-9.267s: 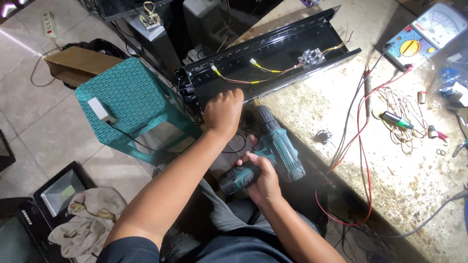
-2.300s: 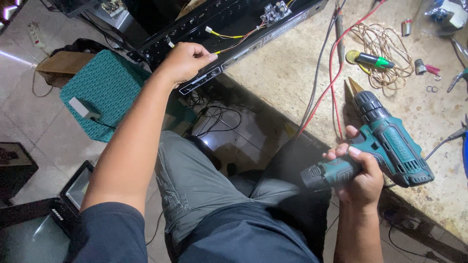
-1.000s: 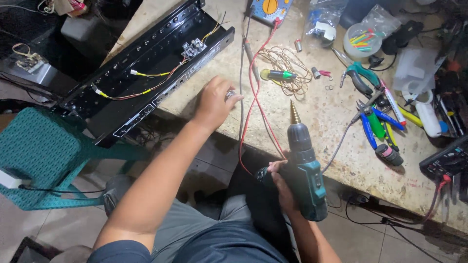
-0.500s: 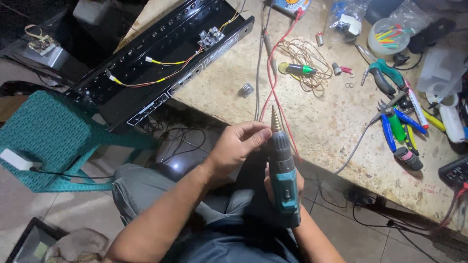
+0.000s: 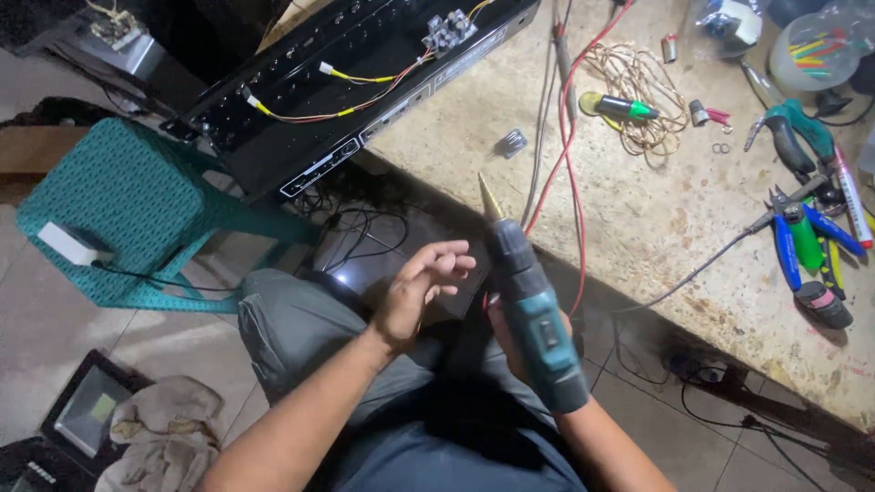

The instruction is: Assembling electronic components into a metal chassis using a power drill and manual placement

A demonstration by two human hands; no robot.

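Observation:
My right hand (image 5: 510, 333) grips a teal cordless drill (image 5: 533, 310) fitted with a gold stepped cone bit (image 5: 490, 198) that points up toward the bench edge. My left hand (image 5: 421, 292) hovers just left of the drill's chuck, fingers apart and holding nothing. A long black metal chassis (image 5: 365, 87) with yellow wires (image 5: 346, 96) lies at the bench's far left corner, partly overhanging it. A small metal part (image 5: 513, 142) sits on the benchtop beyond the bit.
A teal plastic stool (image 5: 128, 210) with a white adapter stands at left. Red and grey cables (image 5: 565, 109) cross the stone benchtop (image 5: 674, 210). Pliers and cutters (image 5: 802, 228) lie at right, a coil of wire with a green tester (image 5: 629, 109) behind. A rag (image 5: 159, 437) lies on the floor.
My left hand has come off the drill's chuck and opened beside it. The drill has tilted slightly, its bit now leaning left. The view has shifted a little.

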